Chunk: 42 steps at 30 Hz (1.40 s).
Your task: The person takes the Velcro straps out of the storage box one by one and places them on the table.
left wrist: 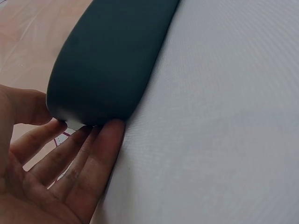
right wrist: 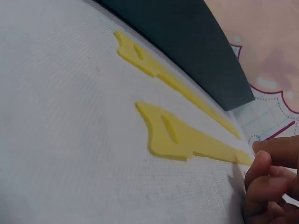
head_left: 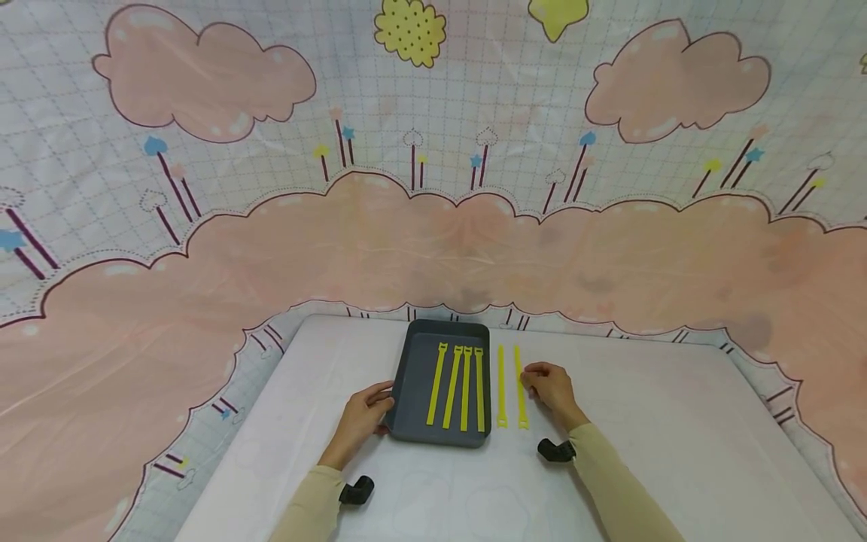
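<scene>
A dark grey tray (head_left: 440, 440) lies on the table, with several yellow cable ties (head_left: 435, 384) side by side in it, slotted heads at the far end. My left hand (head_left: 360, 414) rests at the tray's left side, its fairly straight fingers (left wrist: 105, 154) touching the outer wall near the front corner. Two more yellow cable ties lie right of the tray, heads toward me. At the outer cable tie (right wrist: 170, 135), my right hand (head_left: 552, 390) has curled fingers and pinches it toward its far end. The inner cable tie (head_left: 502, 388) lies between it and the tray, untouched.
The white table (head_left: 650, 421) extends on both sides of the tray. Behind it hangs a curtain (head_left: 474, 248) printed with clouds and stars. A black wrist device (head_left: 357, 491) sits by the left sleeve, and another (head_left: 557, 450) by the right.
</scene>
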Each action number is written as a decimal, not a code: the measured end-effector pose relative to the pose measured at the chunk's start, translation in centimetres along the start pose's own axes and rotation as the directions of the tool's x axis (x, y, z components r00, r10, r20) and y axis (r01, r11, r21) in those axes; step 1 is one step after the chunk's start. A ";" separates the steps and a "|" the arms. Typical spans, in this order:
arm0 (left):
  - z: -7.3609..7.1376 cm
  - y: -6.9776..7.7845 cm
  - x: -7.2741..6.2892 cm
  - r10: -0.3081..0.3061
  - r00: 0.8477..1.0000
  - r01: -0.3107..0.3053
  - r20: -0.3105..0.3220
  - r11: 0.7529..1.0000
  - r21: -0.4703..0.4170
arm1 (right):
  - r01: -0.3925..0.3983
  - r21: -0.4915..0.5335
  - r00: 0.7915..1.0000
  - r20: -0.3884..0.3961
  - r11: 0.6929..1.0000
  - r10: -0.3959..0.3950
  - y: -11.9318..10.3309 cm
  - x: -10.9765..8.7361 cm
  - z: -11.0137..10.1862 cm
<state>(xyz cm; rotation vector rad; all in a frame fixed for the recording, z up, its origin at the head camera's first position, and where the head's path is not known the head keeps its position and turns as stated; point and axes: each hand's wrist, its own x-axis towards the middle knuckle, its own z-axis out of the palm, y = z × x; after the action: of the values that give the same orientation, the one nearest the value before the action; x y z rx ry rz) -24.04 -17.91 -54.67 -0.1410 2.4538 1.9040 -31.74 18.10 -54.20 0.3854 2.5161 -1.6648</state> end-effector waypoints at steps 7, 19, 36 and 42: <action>0.0 0.0 0.2 -0.001 1.000 0.001 -0.009 1.000 -0.005 | -0.018 0.193 1.000 0.027 0.981 0.013 0.4 0.2 -0.5; 0.1 -0.3 0.3 0.003 1.000 -0.003 -0.011 1.000 -0.007 | 0.066 0.193 0.996 0.046 0.979 -0.076 -0.9 -1.2 -1.4; 0.1 -0.2 0.5 0.005 1.000 -0.005 -0.003 1.000 -0.021 | 0.196 0.239 0.974 0.064 0.951 -0.216 -4.4 -4.5 -2.5; 0.1 -0.1 0.3 0.001 1.000 -0.001 -0.001 1.000 -0.012 | 0.237 0.265 0.962 0.066 0.934 -0.263 -5.3 -5.5 -2.4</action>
<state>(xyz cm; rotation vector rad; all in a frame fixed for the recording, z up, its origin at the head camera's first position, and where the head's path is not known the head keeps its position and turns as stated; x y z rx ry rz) -24.31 -17.88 -54.85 -0.1409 2.4434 1.9197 -27.70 17.45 -47.35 -0.0065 2.3638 -2.0542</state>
